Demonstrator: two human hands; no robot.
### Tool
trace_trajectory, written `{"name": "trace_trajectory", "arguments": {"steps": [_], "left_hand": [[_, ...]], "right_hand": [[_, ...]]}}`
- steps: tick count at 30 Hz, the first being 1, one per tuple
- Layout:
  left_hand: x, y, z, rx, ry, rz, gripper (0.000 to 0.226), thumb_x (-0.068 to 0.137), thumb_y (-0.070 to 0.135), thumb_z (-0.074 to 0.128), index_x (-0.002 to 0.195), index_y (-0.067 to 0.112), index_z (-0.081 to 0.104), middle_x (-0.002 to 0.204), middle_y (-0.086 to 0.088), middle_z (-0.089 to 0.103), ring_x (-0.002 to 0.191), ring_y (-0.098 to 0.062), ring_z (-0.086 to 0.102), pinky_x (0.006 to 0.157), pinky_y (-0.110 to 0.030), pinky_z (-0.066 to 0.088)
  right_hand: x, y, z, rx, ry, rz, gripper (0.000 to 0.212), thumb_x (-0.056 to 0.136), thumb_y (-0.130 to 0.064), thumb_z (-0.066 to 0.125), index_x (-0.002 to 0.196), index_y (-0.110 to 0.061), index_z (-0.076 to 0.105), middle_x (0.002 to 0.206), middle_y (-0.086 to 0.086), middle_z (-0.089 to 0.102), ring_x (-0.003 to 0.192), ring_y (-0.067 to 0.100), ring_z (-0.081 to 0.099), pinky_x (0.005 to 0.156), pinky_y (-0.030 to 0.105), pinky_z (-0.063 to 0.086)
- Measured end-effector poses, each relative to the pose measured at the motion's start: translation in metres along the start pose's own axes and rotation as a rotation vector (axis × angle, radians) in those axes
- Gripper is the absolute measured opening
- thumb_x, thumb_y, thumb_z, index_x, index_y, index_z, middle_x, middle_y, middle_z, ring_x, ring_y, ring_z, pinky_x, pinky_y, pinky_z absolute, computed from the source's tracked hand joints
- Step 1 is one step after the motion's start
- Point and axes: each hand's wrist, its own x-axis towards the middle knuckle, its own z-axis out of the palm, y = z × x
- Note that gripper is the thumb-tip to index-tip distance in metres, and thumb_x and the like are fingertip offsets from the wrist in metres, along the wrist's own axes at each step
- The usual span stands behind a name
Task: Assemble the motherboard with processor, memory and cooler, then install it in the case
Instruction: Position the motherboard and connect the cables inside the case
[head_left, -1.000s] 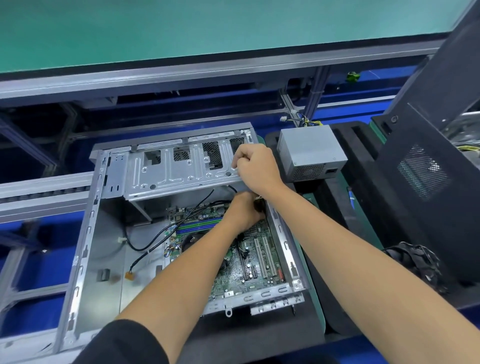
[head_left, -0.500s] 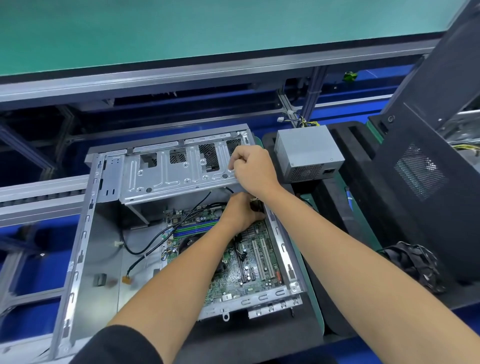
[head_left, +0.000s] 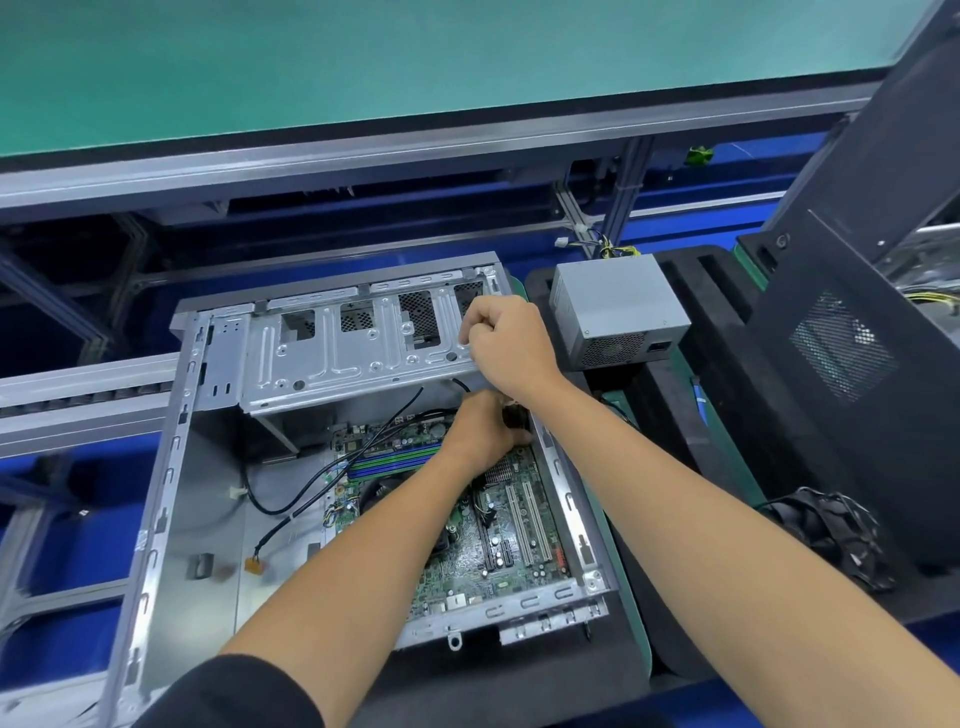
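Inside the open case (head_left: 171, 499), lying on its side on the bench, both forearms reach forward from the bottom of the view. The left hand (head_left: 480, 434) is down in the far right corner of the case, knuckles up, fingers curled under and pressed against something dark there; what it grips cannot be made out. The right hand (head_left: 506, 345) sits just above it, wrist bent, fingers closed in a loose fist at the right end of the drive cage (head_left: 358, 358), thumb and forefinger seemingly pinching its edge. The motherboard (head_left: 498, 551) lies flat on the case floor, partly hidden by the left forearm, black cables (head_left: 332, 478) looping across it. A grey power supply (head_left: 618, 306) stands just right of the case. No writing is legible anywhere.
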Motion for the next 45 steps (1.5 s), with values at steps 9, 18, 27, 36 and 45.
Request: {"name": "trace_trajectory", "arguments": {"steps": [9, 18, 27, 36, 45], "left_hand": [[-0.0019, -0.0001, 0.0009, 0.010, 0.022, 0.024, 0.029, 0.075, 0.013, 0.074, 0.099, 0.003, 0.062, 0.097, -0.014, 0.067, 0.091, -0.028, 0.061, 0.070, -0.027, 0.043], [0.0003, -0.0007, -0.0026, 0.011, -0.056, -0.020, 0.044, 0.069, 0.011, 0.080, 0.109, 0.006, 0.061, 0.108, -0.013, 0.066, 0.100, -0.028, 0.060, 0.080, -0.033, 0.048], [-0.0009, -0.0019, -0.0003, 0.062, 0.036, 0.037, 0.024, 0.074, 0.018, 0.076, 0.091, 0.015, 0.060, 0.094, -0.010, 0.069, 0.087, -0.025, 0.062, 0.066, -0.024, 0.039], [-0.0009, -0.0028, 0.0008, 0.086, -0.026, 0.024, 0.031, 0.071, 0.018, 0.078, 0.096, 0.009, 0.063, 0.093, -0.008, 0.068, 0.086, -0.023, 0.062, 0.068, -0.025, 0.044], [-0.0024, 0.0010, -0.0035, 0.182, -0.033, 0.116, 0.027, 0.074, 0.014, 0.069, 0.099, 0.007, 0.064, 0.094, -0.012, 0.068, 0.089, -0.026, 0.060, 0.073, -0.035, 0.051]], "right_hand": [[-0.0005, -0.0007, 0.0002, -0.005, 0.006, -0.011, 0.035, 0.075, 0.003, 0.045, 0.056, -0.023, 0.059, 0.044, -0.021, 0.050, 0.042, 0.000, 0.045, 0.047, 0.019, 0.030], [-0.0008, -0.0005, 0.0000, -0.004, 0.000, -0.011, 0.036, 0.075, 0.003, 0.044, 0.055, -0.025, 0.057, 0.045, -0.026, 0.051, 0.043, 0.001, 0.043, 0.048, 0.019, 0.029], [-0.0006, -0.0001, 0.0009, 0.008, 0.003, -0.010, 0.036, 0.074, 0.004, 0.045, 0.056, -0.024, 0.058, 0.041, -0.019, 0.048, 0.045, 0.002, 0.039, 0.048, 0.020, 0.027], [-0.0009, 0.0006, 0.0008, 0.004, -0.002, -0.019, 0.032, 0.075, 0.004, 0.044, 0.059, -0.018, 0.062, 0.044, -0.028, 0.050, 0.049, 0.002, 0.039, 0.049, 0.020, 0.027], [0.0004, 0.0027, 0.0022, 0.002, 0.020, -0.011, 0.029, 0.074, 0.004, 0.044, 0.062, -0.011, 0.065, 0.039, -0.017, 0.046, 0.044, 0.005, 0.037, 0.050, 0.023, 0.032]]}}
